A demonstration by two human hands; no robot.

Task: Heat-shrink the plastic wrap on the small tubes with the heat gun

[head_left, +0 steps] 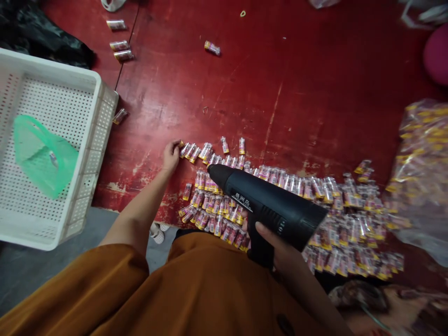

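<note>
On floor (245,84): hands apart, right (276,245) gripping heat gun (269,205), left (171,156) pinching tube (181,143); white crate (96,130) holds green bag (44,156).

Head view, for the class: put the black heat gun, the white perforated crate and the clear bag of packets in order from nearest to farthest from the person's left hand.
1. The black heat gun: just right of the left hand, above the packets.
2. The white perforated crate: to the hand's left.
3. The clear bag of packets: at the far right.
</note>
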